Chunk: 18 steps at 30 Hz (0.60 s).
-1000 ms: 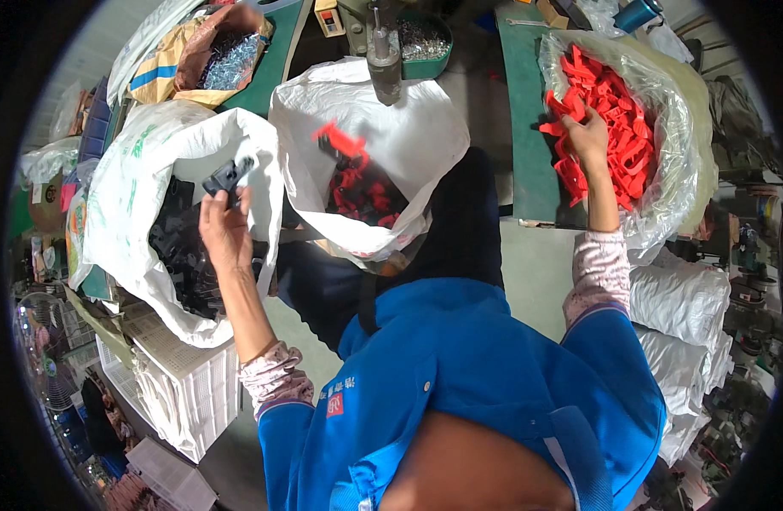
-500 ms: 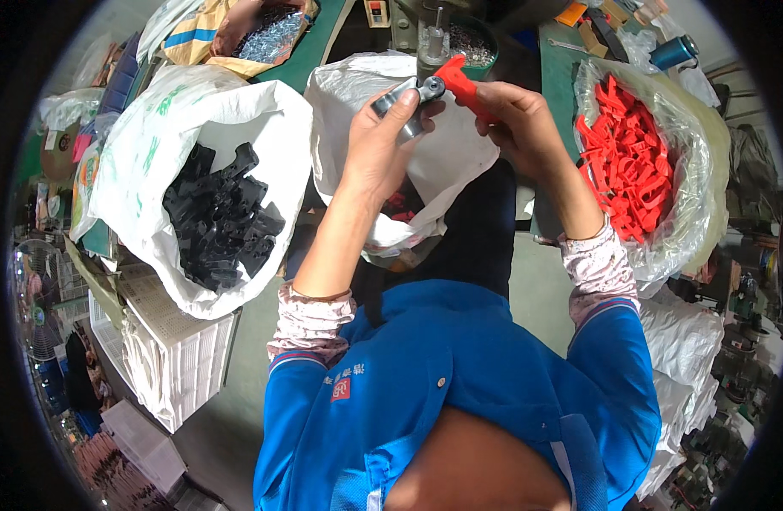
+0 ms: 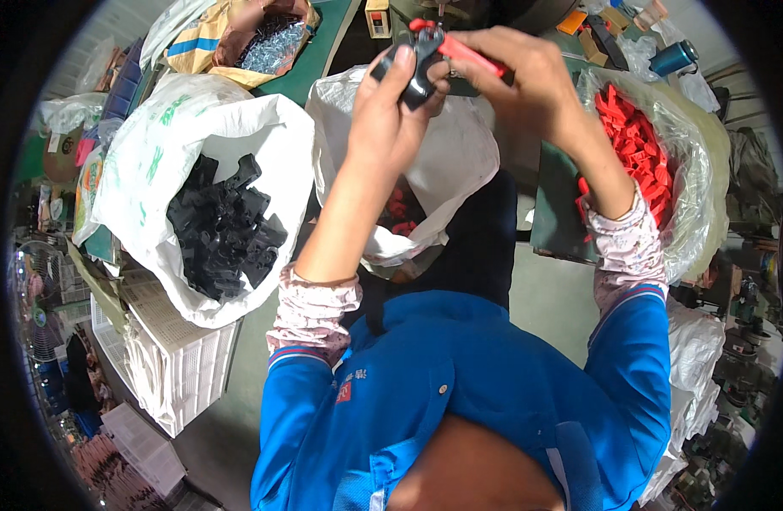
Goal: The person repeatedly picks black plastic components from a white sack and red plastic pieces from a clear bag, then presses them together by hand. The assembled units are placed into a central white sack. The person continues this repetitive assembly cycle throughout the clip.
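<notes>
My left hand (image 3: 387,119) is closed around a black curved plastic part (image 3: 420,83), thumb on top. A red plastic lever-like piece (image 3: 470,56) meets the upper end of the black part, and the fingers of my right hand (image 3: 532,77) grip it from the right. My right hand is slightly blurred. Both parts are held above the back of an open white sack (image 3: 468,162), where some red and dark pieces (image 3: 400,209) show inside. How the two parts join is too small to make out.
To the left, a white sack (image 3: 136,187) holds black plastic parts (image 3: 230,230). On the right is a clear bag (image 3: 707,170) of red pieces (image 3: 634,145). A paper bag (image 3: 195,38) of small metal pins (image 3: 276,47) lies at the back left. White crates (image 3: 187,375) stand lower left.
The red piece has swung down against the black part's upper end and now points right. My right hand has moved up over it. The black part has tilted in my left hand.
</notes>
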Each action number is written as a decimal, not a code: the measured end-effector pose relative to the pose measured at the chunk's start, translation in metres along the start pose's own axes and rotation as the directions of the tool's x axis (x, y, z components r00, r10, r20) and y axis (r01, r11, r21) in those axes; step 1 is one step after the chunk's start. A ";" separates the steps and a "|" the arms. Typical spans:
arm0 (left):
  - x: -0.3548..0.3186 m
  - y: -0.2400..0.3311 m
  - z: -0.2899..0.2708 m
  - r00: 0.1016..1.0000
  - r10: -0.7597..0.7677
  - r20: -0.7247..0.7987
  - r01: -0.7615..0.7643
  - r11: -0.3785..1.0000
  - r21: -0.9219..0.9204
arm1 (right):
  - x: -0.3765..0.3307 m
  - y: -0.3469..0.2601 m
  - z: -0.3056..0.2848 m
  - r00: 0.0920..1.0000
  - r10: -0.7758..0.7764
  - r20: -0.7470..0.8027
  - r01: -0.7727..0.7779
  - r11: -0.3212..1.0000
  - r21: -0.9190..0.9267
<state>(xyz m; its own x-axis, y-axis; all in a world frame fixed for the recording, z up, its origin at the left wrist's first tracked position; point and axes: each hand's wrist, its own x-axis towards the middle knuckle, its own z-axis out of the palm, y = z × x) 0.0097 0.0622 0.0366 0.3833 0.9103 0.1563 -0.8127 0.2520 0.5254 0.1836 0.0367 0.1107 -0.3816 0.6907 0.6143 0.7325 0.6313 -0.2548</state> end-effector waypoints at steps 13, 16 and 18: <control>-0.006 0.023 -0.009 0.984 -0.006 -0.176 0.077 0.912 0.403 | -0.011 0.012 0.028 0.875 0.459 0.154 -0.475 0.752 0.456; -0.038 0.045 -0.063 0.923 0.285 -0.260 0.019 0.639 0.769 | -0.017 0.007 0.022 0.835 0.510 0.208 -0.538 0.675 0.505; -0.060 0.075 -0.120 0.810 0.448 -0.378 0.144 0.472 0.870 | -0.029 0.008 0.022 0.800 0.548 0.246 -0.561 0.536 0.630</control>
<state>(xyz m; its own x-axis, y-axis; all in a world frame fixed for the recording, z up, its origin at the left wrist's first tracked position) -0.1268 0.0661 -0.0331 -0.2197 0.9745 0.0464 0.0536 -0.0354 0.9979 0.1882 0.0291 0.0741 -0.0424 0.9849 0.1680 0.2516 0.1732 -0.9522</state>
